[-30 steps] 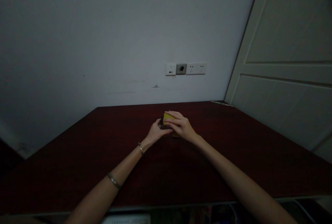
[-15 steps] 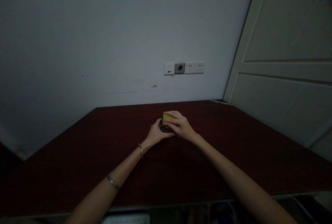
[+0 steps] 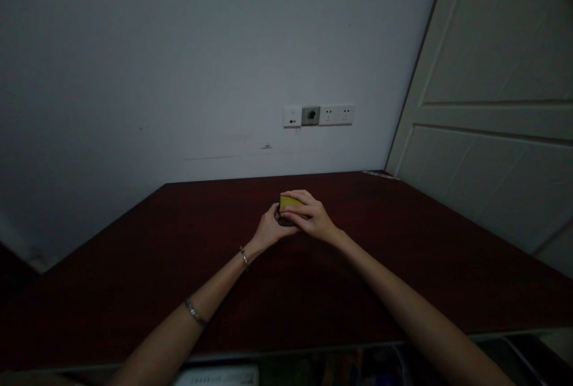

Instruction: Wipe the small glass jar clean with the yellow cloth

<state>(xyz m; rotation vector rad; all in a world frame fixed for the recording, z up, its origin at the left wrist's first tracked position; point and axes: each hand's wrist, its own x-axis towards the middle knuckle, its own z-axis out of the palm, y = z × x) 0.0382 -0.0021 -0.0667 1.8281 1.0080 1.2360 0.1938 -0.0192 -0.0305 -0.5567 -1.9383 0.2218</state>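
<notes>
Both my hands meet near the middle of a dark red-brown table [image 3: 179,266]. My right hand [image 3: 313,219] is curled over a small yellow block [image 3: 289,201], fingers pressed on its top and front. Under the block sits a small dark round object [image 3: 283,220], partly hidden. My left hand [image 3: 267,232] is closed against the left side of that dark object. Two thin bracelets circle my left forearm. The light is dim, so what the dark object is cannot be made out.
A white wall rises behind the table with a row of wall sockets [image 3: 319,116]. A pale panelled door [image 3: 492,123] stands at the right. The table's near edge runs along the bottom, with unclear items below it.
Both hands and the yellow block have stayed together. They sit slightly higher in the picture than one second ago, with the view shifted a little.
</notes>
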